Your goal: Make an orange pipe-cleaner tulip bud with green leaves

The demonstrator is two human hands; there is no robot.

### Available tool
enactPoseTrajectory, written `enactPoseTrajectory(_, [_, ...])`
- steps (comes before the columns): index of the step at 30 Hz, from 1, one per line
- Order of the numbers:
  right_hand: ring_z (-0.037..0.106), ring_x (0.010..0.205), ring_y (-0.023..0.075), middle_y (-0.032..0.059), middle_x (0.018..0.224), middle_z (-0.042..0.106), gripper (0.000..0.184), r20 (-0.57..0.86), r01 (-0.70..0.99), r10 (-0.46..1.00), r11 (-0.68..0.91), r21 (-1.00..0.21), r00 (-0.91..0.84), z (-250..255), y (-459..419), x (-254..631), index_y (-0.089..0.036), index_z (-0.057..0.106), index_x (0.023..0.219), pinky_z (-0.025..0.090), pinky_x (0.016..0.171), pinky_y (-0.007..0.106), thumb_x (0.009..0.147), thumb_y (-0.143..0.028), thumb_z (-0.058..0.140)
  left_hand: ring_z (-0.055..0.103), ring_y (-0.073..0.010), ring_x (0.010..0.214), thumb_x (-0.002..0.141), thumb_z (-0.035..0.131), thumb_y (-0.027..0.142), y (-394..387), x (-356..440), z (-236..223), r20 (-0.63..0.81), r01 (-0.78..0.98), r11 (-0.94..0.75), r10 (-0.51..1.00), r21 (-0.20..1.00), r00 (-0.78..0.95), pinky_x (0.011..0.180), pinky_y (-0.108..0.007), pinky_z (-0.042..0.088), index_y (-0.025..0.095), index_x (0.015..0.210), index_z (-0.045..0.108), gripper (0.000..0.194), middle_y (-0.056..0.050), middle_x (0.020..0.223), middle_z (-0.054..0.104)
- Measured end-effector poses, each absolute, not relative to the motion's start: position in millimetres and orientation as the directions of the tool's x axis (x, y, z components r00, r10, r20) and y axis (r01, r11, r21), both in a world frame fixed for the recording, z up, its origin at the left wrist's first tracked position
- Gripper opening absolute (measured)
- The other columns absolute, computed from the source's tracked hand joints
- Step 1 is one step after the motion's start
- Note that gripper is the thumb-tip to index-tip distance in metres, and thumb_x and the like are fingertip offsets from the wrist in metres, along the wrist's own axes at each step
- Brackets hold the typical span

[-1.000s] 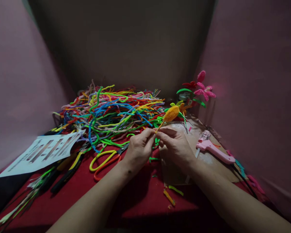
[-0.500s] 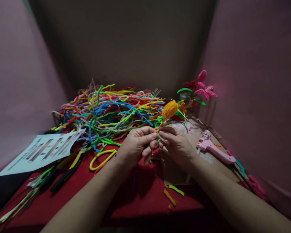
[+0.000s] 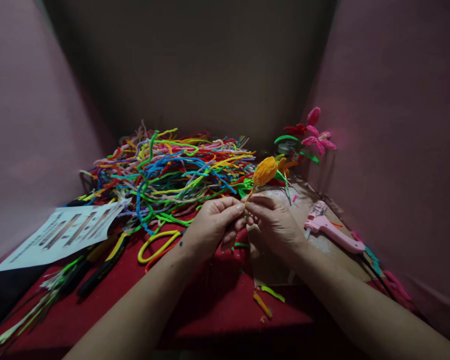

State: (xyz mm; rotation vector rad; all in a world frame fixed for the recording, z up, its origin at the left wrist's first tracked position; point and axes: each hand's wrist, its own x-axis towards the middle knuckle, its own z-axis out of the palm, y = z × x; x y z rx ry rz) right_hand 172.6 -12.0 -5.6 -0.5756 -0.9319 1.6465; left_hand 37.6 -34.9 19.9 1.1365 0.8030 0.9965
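Observation:
Both my hands meet over the middle of the red-covered table, pinching the thin stem of an orange pipe-cleaner flower bud [image 3: 265, 171]. The fuzzy oval bud tilts up and to the right above my fingertips. My left hand [image 3: 219, 222] grips the stem between thumb and forefinger, its other fingers curled below. My right hand [image 3: 273, 220] pinches the same stem from the other side, close against the left fingertips. The stem's lower end is hidden among the fingers. Left of my left hand lie scissors [image 3: 155, 246] with yellow and orange handles, partly covered by that hand.
A large heap of coloured pipe cleaners [image 3: 180, 175] fills the back. A pink glue gun [image 3: 332, 230] rests on a board [image 3: 270, 270] at right, with pink pipe-cleaner flowers [image 3: 318, 140] behind. Pliers [image 3: 105, 265] and a printed sheet [image 3: 63, 235] lie left; orange and green scraps [image 3: 262, 305] in front.
The orange bud swung more upright, then tilted back right. My left fingers shifted their grip and curled under the stem, covering more of the scissors. Both hands stay together.

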Motion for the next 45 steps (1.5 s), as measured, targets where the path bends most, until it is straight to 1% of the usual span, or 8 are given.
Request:
enactPoseTrajectory(8, [0.050,0.057,0.0077,-0.0031,0.064,0.058,0.008,0.153,-0.524,0.960,0.006,-0.851,-0.237,-5.3,-11.5,172.9,-0.016,0.065,0.068,0.040,0.054,0.021,0.064,-0.018,0.072,0.019,0.0001,0.032,0.083,0.051,0.031,-34.6,37.7,20.9,-0.040,-0.231,0.139,0.922,0.963,0.386,0.030,-0.013,0.014,0.016,0.068,0.050,0.021,0.007,0.050,0.039])
enactPoseTrajectory(28, [0.054,0.053,0.0064,-0.0040,0.061,0.060,0.006,0.129,-0.561,0.959,-0.036,-0.827,-0.253,-0.8,-14.1,173.0,-0.015,0.065,0.067,0.044,0.051,0.019,0.064,-0.014,0.070,0.020,-0.0017,0.032,0.082,0.051,0.032,-34.1,40.3,20.6,-0.029,-0.138,0.081,0.938,0.987,0.346,0.031,-0.014,0.016,0.017,0.064,0.045,0.023,0.008,0.045,0.035])
enactPoseTrajectory(31, [0.055,0.053,0.0069,-0.0036,0.063,0.061,0.007,0.114,-0.562,0.962,-0.047,-0.826,-0.249,-1.8,-13.4,173.3,-0.015,0.065,0.068,0.044,0.050,0.019,0.064,-0.015,0.071,0.026,-0.0028,0.031,0.083,0.048,0.032,-33.9,40.7,20.3,0.003,-0.055,0.016,0.944,0.998,0.329,0.031,-0.015,0.020,0.018,0.064,0.045,0.023,0.008,0.043,0.037])
enactPoseTrajectory(34, [0.053,0.051,0.0069,-0.0036,0.062,0.061,0.010,0.103,-0.557,0.971,-0.036,-0.829,-0.215,-2.5,-13.1,173.4,-0.015,0.065,0.068,0.042,0.048,0.020,0.062,-0.018,0.073,0.037,-0.0058,0.033,0.084,0.046,0.032,-34.0,41.9,17.9,0.079,0.131,-0.117,0.961,0.984,0.264,0.033,-0.018,0.029,0.018,0.072,0.049,0.018,0.006,0.049,0.046])
enactPoseTrajectory(37, [0.050,0.048,0.0059,-0.0044,0.061,0.060,0.014,0.069,-0.550,0.988,-0.017,-0.835,-0.135,-2.4,-14.3,172.5,-0.016,0.066,0.068,0.040,0.045,0.019,0.058,-0.019,0.076,0.048,-0.0086,0.044,0.083,0.047,0.028,-33.8,43.0,9.7,0.297,0.423,-0.320,0.947,0.848,0.121,0.043,-0.020,0.038,0.017,0.083,0.054,0.013,0.002,0.061,0.055])
enactPoseTrajectory(40, [0.046,0.046,0.0054,-0.0053,0.057,0.057,0.016,0.023,-0.536,0.995,-0.032,-0.843,-0.095,-2.9,-15.8,170.8,-0.016,0.066,0.068,0.034,0.040,0.018,0.057,-0.020,0.077,0.057,-0.0136,0.066,0.086,0.042,0.022,-32.5,42.7,-2.4,0.536,0.683,-0.487,0.828,0.545,0.162,0.061,-0.024,0.043,0.017,0.090,0.054,0.014,-0.004,0.075,0.060])
enactPoseTrajectory(43, [0.042,0.044,0.0047,-0.0054,0.056,0.056,0.016,0.027,-0.506,0.997,-0.013,-0.863,-0.071,-4.9,-16.5,169.6,-0.016,0.066,0.067,0.030,0.039,0.018,0.058,-0.023,0.077,0.058,-0.0176,0.079,0.085,0.038,0.016,-31.0,41.5,-10.4,0.601,0.755,-0.560,0.747,0.341,0.283,0.071,-0.028,0.044,0.017,0.092,0.055,0.018,-0.008,0.084,0.061])
enactPoseTrajectory(45, [0.042,0.044,0.0048,-0.0046,0.059,0.058,0.016,0.046,-0.486,0.996,0.004,-0.874,-0.074,-6.8,-16.5,169.6,-0.016,0.067,0.068,0.031,0.039,0.019,0.058,-0.024,0.077,0.057,-0.0173,0.079,0.084,0.039,0.014,-31.1,41.1,-10.1,0.604,0.751,-0.565,0.745,0.342,0.285,0.072,-0.028,0.044,0.018,0.091,0.055,0.018,-0.007,0.084,0.061])
